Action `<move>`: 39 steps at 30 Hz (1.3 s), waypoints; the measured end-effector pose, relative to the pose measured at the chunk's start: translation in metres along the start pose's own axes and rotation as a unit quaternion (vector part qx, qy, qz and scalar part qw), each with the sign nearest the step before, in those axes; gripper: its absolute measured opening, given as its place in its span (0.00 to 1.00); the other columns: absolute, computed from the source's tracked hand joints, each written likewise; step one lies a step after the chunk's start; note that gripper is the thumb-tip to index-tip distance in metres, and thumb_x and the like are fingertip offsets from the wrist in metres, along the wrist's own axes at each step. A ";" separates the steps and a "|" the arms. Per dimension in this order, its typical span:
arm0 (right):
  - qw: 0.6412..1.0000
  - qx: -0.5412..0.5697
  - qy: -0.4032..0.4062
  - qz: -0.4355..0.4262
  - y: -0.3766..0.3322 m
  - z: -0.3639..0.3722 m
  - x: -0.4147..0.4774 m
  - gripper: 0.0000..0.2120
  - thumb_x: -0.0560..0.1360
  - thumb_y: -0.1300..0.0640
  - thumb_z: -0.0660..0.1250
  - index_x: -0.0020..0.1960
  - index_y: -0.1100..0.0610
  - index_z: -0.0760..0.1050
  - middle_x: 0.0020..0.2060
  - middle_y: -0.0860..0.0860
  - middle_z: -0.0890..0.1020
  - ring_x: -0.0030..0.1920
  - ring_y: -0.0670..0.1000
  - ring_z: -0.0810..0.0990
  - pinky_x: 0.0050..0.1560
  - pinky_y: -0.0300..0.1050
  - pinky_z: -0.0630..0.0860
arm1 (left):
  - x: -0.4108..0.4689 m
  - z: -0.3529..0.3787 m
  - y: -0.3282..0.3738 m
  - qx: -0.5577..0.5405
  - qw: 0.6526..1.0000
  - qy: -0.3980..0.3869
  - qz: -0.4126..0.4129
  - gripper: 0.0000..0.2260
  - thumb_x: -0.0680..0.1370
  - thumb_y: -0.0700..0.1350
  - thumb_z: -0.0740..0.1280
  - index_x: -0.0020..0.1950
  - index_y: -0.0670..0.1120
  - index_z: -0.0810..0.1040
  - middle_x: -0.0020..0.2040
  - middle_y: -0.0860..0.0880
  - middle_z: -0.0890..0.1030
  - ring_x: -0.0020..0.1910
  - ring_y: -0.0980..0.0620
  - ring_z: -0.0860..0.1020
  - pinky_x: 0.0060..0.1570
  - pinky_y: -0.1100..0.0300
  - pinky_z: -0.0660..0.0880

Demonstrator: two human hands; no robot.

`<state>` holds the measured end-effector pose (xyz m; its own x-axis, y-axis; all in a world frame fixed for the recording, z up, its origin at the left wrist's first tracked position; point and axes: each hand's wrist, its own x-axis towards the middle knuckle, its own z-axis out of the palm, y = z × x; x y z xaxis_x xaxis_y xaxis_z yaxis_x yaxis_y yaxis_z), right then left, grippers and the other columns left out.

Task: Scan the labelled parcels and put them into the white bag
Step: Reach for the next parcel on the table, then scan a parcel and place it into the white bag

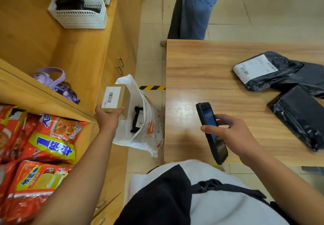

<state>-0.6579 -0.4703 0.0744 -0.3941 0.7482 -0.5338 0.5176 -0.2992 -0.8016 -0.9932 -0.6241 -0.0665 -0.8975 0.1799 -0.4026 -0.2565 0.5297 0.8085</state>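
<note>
Left hand [107, 117]: closed around the near end of a small cardboard box [115, 100], thumb on the right side and fingers on the left, label [111, 99] facing up with the barcode in plain view. The box is in the air, just beyond the left hand and at the left rim of the white bag [140, 142]. Judgement: it is stiff and light enough for a one-handed end grip. The flat faces give good purchase, and it should not deform if let down into the bag. The bag hangs right of the left hand, between it and the table [201, 70], with its mouth open. One black parcel [137, 122] is already inside. The film looks thin and limp, so the mouth could fold shut, and the box is better lowered in than tossed. Right hand [233, 135]: fingers wrapped around a black scanner [211, 131], held over the near edge of the table with its screen up. Beyond and to the right of the right hand, two black plastic parcels lie on the table, one with a white label [280, 72] and one showing none [301, 117]. Judgement: these are soft, slick and floppy. They are best pinched at a thick part, with the label kept flat for the scan.
</note>
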 end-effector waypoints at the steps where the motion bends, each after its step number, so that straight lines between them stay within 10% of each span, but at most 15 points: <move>1: 1.000 0.003 -0.001 0.001 0.001 -0.001 0.000 0.26 0.64 0.49 0.82 0.58 0.44 0.75 0.50 0.42 0.80 0.30 0.35 0.82 0.22 0.29 0.71 | -0.001 0.002 0.000 0.012 1.000 -0.013 -0.019 0.47 0.68 0.52 0.80 0.78 0.52 0.55 0.74 0.44 0.63 0.68 0.43 0.69 0.58 0.52 0.70; 8: 0.999 0.032 0.019 0.011 0.014 -0.024 -0.003 0.18 0.65 0.49 0.82 0.48 0.40 0.76 0.50 0.44 0.81 0.30 0.37 0.83 0.22 0.30 0.72 | -0.036 0.026 -0.005 0.051 0.993 -0.074 -0.075 0.34 0.75 0.49 0.71 0.77 0.53 0.59 0.76 0.46 0.63 0.69 0.41 0.68 0.57 0.51 0.68; 14: 0.994 0.055 0.087 0.023 0.040 -0.059 -0.012 0.36 0.66 0.45 0.81 0.71 0.52 0.75 0.58 0.48 0.80 0.46 0.45 0.82 0.36 0.37 0.74 | -0.076 0.081 0.026 0.031 0.988 -0.143 0.049 0.14 0.77 0.41 0.66 0.61 0.53 0.78 0.58 0.55 0.78 0.58 0.51 0.76 0.53 0.58 0.72; 20: 0.978 0.119 0.162 0.053 0.070 -0.112 -0.036 0.26 0.67 0.47 0.80 0.62 0.49 0.78 0.52 0.47 0.83 0.44 0.46 0.84 0.37 0.41 0.78 | -0.134 0.176 0.077 0.073 0.936 -0.300 0.172 0.12 0.78 0.39 0.67 0.48 0.57 0.80 0.49 0.52 0.82 0.39 0.59 0.79 0.34 0.64 0.76; 26: 0.950 0.192 0.237 0.068 0.107 -0.185 -0.062 0.15 0.66 0.47 0.81 0.50 0.44 0.83 0.37 0.42 0.85 0.35 0.45 0.85 0.30 0.37 0.77 | -0.235 0.276 0.102 0.175 0.844 -0.446 0.240 0.15 0.76 0.36 0.67 0.46 0.58 0.79 0.47 0.51 0.81 0.41 0.57 0.77 0.32 0.72 0.73; 32: 0.923 0.261 0.276 0.065 0.140 -0.254 -0.081 0.09 0.67 0.49 0.81 0.46 0.44 0.84 0.35 0.42 0.86 0.35 0.42 0.85 0.25 0.31 0.74 | -0.329 0.360 0.117 0.280 0.718 -0.525 0.363 0.13 0.75 0.38 0.70 0.56 0.53 0.79 0.55 0.51 0.80 0.54 0.54 0.77 0.52 0.62 0.70; 39: 0.906 0.298 0.292 0.066 0.179 -0.321 -0.088 0.10 0.69 0.52 0.79 0.44 0.44 0.78 0.32 0.42 0.84 0.30 0.39 0.83 0.22 0.30 0.71 | -0.419 0.469 0.130 0.501 0.460 -0.490 0.545 0.38 0.71 0.47 0.74 0.78 0.51 0.61 0.75 0.46 0.65 0.73 0.41 0.63 0.69 0.48 0.64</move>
<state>-0.2867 -0.3999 0.0641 0.2006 0.8166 -0.5412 -0.0396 -0.5453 -0.8373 -0.4827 -0.2416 0.0059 0.4218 0.8186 -0.3899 0.8897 -0.2907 0.3521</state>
